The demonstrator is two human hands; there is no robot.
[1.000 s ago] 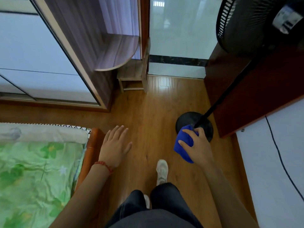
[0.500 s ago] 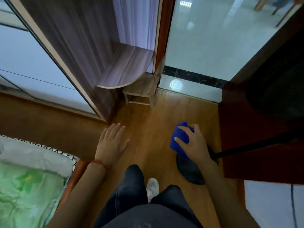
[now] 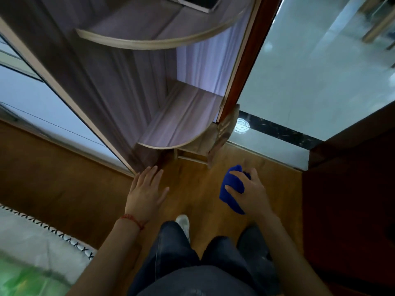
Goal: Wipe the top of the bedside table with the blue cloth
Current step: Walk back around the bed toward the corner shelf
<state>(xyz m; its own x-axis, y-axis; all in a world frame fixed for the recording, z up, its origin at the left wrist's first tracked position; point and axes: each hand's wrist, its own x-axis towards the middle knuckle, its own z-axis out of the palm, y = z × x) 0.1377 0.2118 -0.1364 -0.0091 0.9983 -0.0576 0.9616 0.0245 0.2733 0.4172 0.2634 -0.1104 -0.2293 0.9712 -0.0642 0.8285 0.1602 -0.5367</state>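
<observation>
Blue cloth bunched in my right hand, above the wooden floor.

My right hand (image 3: 251, 194) curls its fingers around the blue cloth (image 3: 233, 190); my left hand (image 3: 144, 193) hangs flat, fingers straight, holding nothing, a red bracelet (image 3: 133, 220) on its wrist. Beyond them stands a curved corner shelf (image 3: 177, 127), a bed edge (image 3: 38, 242) to my left.

Blue cloth (image 3: 232, 189), red bracelet (image 3: 133, 220), green bedding (image 3: 25, 280)
</observation>
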